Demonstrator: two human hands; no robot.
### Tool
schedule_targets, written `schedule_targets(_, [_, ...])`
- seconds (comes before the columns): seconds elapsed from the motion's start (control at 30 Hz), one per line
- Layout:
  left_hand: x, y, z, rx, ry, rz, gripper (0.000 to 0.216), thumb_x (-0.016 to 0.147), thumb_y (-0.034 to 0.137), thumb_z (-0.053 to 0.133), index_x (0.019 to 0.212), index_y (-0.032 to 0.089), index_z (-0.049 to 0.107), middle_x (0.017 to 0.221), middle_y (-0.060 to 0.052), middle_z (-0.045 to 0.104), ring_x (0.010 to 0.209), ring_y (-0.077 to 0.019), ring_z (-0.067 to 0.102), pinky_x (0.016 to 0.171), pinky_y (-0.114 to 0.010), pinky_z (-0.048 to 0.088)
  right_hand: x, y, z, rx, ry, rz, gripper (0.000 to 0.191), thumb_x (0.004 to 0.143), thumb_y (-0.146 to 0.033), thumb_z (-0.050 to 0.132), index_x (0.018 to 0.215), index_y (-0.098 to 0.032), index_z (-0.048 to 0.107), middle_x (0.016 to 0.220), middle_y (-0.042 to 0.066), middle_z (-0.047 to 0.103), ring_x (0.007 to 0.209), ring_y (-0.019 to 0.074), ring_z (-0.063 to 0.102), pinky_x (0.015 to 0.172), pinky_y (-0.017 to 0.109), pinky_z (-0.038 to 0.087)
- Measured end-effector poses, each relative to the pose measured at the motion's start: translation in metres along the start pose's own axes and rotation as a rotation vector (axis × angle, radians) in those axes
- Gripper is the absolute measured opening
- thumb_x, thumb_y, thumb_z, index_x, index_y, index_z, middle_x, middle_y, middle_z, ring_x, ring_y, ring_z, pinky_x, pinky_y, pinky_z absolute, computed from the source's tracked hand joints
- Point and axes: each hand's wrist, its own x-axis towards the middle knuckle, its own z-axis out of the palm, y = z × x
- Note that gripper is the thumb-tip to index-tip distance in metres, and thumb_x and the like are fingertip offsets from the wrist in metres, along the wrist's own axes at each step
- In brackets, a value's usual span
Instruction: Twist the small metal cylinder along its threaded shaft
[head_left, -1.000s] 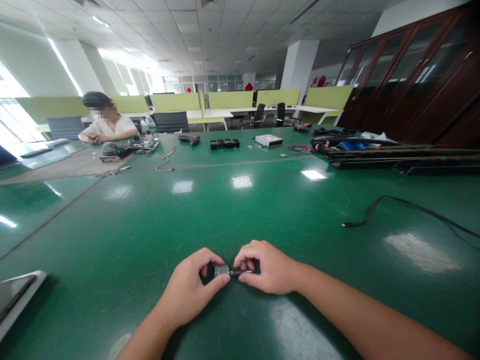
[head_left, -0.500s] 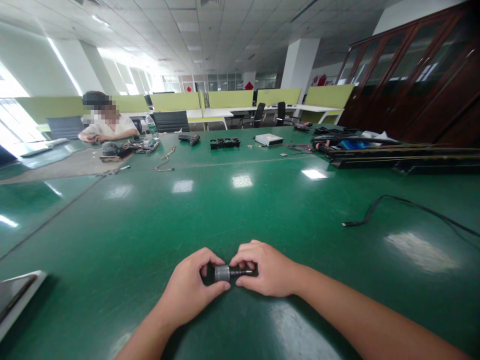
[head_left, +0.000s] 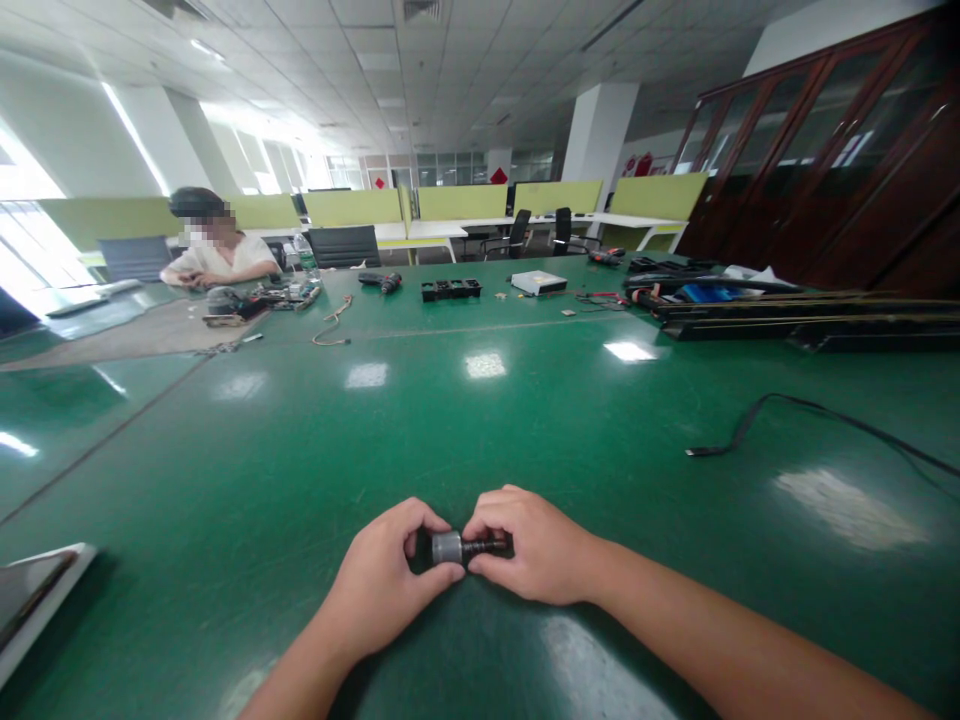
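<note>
A small grey cylindrical part (head_left: pixel 447 547) with a thin, dark, ridged shaft (head_left: pixel 484 547) lies sideways low over the green table, shaft pointing right. My left hand (head_left: pixel 390 575) is closed round the grey cylinder, thumb below and fingers above. At the shaft, the fingers and thumb of my right hand (head_left: pixel 529 545) are pinched near the point where it meets the cylinder. The shaft's far end is partly hidden in my right palm. Whether the part rests on the table cannot be made out.
A white-edged tray-like object (head_left: pixel 56 590) is at the left edge. A black flat cable (head_left: pixel 750 425) lies on the right. Farther back are a power drill (head_left: pixel 382 283), a black frame (head_left: pixel 451 289), a silver box (head_left: pixel 538 282) and black rails (head_left: pixel 735 320). A person (head_left: pixel 225 260) sits far left.
My right fingers have shifted slightly left along the shaft, towards the cylinder. The shaft's bright tip no longer shows clearly. My left hand has barely moved.
</note>
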Motion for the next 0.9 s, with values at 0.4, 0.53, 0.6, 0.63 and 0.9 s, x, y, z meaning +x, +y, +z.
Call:
schedule_targets(0.4, [-0.0009, -0.0018, 0.0015, -0.01, -0.008, -0.018, 0.022, 0.072, 0.028, 0.074, 0.091, 0.022, 0.064, 0.08, 0.002, 0.062, 0.073, -0.0176, 0.054, 0.066, -0.027, 0.038, 0.0006, 0.0017, 0.0002, 0.004, -0.012, 0.005, 0.012, 0.076, -0.018, 0.069, 0.087, -0.018, 0.068, 0.074, -0.001, 0.062, 0.07, 0.0132, 0.056, 0.072, 0.028, 0.038])
schedule_targets(0.53, [-0.0003, -0.0018, 0.0014, -0.011, -0.006, -0.009, 0.021, 0.072, 0.028, 0.073, 0.09, 0.022, 0.064, 0.08, 0.002, 0.062, 0.073, -0.0176, 0.054, 0.066, -0.027, 0.038, -0.0007, 0.0024, 0.0012, 0.006, -0.01, -0.002, 0.012, 0.076, -0.018, 0.069, 0.088, -0.019, 0.068, 0.074, -0.001, 0.062, 0.07, 0.013, 0.055, 0.072, 0.027, 0.038])
schedule_targets(0.6, [-0.0001, -0.0017, 0.0011, -0.013, -0.006, -0.007, 0.021, 0.072, 0.028, 0.073, 0.089, 0.022, 0.064, 0.079, 0.002, 0.061, 0.073, -0.0175, 0.054, 0.066, -0.027, 0.037, -0.0011, 0.0026, 0.0016, 0.007, -0.01, -0.005, 0.012, 0.076, -0.018, 0.069, 0.088, -0.019, 0.068, 0.074, -0.002, 0.062, 0.07, 0.0129, 0.055, 0.072, 0.027, 0.038])
schedule_targets(0.63, [-0.0001, -0.0017, 0.001, -0.015, -0.007, -0.006, 0.02, 0.072, 0.028, 0.073, 0.089, 0.022, 0.064, 0.079, 0.002, 0.061, 0.073, -0.0174, 0.054, 0.066, -0.027, 0.037, -0.0011, 0.0027, 0.0017, 0.007, -0.009, -0.007, 0.012, 0.075, -0.018, 0.069, 0.087, -0.019, 0.068, 0.074, -0.002, 0.062, 0.069, 0.0128, 0.055, 0.072, 0.027, 0.038])
schedule_targets(0.9, [-0.0011, -0.0021, 0.0003, -0.029, -0.008, -0.011, 0.022, 0.071, 0.028, 0.075, 0.089, 0.022, 0.065, 0.079, 0.003, 0.061, 0.073, -0.0175, 0.054, 0.066, -0.027, 0.037, -0.0002, 0.0031, 0.0008, 0.008, 0.001, -0.005, 0.011, 0.073, -0.019, 0.071, 0.083, -0.018, 0.067, 0.071, -0.002, 0.061, 0.067, 0.0124, 0.055, 0.071, 0.027, 0.038])
